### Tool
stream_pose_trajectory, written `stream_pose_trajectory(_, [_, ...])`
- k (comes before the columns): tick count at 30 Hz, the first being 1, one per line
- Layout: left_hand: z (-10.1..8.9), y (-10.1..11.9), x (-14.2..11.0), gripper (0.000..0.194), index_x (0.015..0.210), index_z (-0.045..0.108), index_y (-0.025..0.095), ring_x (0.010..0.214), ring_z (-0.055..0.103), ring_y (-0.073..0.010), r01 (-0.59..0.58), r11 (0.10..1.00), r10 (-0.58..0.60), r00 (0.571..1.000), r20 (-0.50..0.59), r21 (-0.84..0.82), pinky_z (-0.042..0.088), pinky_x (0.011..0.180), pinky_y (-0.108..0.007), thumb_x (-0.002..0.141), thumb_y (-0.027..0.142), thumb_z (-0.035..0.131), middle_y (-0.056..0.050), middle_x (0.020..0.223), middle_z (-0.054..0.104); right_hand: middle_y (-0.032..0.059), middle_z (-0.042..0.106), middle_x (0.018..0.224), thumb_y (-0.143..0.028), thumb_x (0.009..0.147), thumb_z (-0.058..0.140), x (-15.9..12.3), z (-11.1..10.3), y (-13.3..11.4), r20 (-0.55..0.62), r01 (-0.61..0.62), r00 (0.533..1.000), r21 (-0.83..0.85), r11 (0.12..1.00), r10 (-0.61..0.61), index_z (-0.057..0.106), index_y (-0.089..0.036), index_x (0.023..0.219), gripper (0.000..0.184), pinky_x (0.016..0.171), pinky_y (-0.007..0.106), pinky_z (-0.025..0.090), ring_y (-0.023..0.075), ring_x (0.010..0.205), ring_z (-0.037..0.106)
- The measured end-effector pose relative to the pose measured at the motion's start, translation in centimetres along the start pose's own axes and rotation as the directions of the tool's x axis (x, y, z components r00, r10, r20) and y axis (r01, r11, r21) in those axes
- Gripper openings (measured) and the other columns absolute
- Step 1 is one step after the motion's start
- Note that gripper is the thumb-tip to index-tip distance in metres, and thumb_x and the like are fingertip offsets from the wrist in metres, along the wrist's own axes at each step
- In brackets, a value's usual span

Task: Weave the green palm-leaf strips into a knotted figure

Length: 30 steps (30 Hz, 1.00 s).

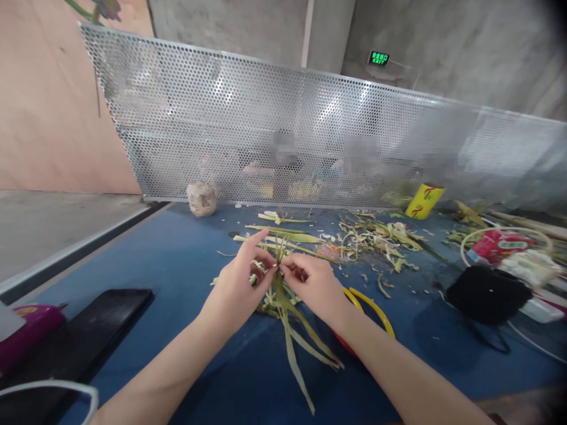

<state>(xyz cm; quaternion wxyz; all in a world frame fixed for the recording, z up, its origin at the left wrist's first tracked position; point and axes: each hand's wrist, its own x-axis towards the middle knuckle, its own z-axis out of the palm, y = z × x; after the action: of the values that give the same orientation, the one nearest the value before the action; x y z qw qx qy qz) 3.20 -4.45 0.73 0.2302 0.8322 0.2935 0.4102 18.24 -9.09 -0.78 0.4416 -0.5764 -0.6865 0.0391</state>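
Observation:
My left hand (241,283) and my right hand (312,282) meet over the blue table (186,260), both pinching a bundle of green and pale leaf strips (287,319). The left index finger sticks out while the thumb and other fingers grip the strips. The right hand's fingers are curled round the top of the bundle. Long strip ends trail toward me across the table. Yellow-handled scissors (374,307) lie under my right wrist, partly hidden.
Loose leaf scraps (372,236) litter the table's far side. A yellow can (424,200), a beige twine ball (201,198), a black pouch (485,292), a red packet (496,245) and a dark tablet (88,336) lie around. A perforated metal screen (310,124) stands behind, people beyond it.

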Motion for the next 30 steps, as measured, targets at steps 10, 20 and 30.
stream_pose_trajectory(10, [0.2,-0.3,0.7,0.054,0.124,0.032,0.019,0.071,0.058,-0.0114,0.179,0.932,-0.191,0.982,-0.009,-0.315,0.049,0.059,-0.021,0.075,0.022,0.054,0.001,0.077,0.057,0.0011,0.058,0.075,-0.024,0.084,0.044,0.1,-1.0,0.3,-0.072,0.054,0.996,0.129,0.99,-0.045,0.058,-0.021,0.091,0.016,0.053,0.022,0.04,0.0098,0.057,0.05])
stream_pose_trajectory(20, [0.8,0.4,0.2,0.067,0.129,0.02,0.016,0.082,0.059,-0.0143,0.184,0.825,-0.162,0.983,0.087,-0.534,0.05,0.069,-0.027,0.073,0.023,0.058,-0.004,0.087,0.057,0.0054,0.048,0.094,-0.023,0.077,0.054,0.7,-0.4,1.4,-0.08,0.137,0.989,0.121,0.983,-0.128,0.063,-0.022,0.088,0.014,0.059,0.026,0.046,0.0114,0.067,0.05])
stream_pose_trajectory(30, [1.8,0.3,-0.2,0.089,0.133,-0.001,0.028,0.081,0.058,-0.0127,0.167,0.839,-0.14,0.986,0.092,-0.519,0.052,0.063,-0.026,0.069,0.016,0.059,-0.009,0.112,0.045,0.0052,0.062,0.093,-0.026,0.072,0.061,1.0,-1.6,1.1,0.006,0.105,0.994,-0.027,0.994,-0.105,0.061,-0.022,0.072,0.005,0.086,0.041,0.036,0.021,0.092,0.055])
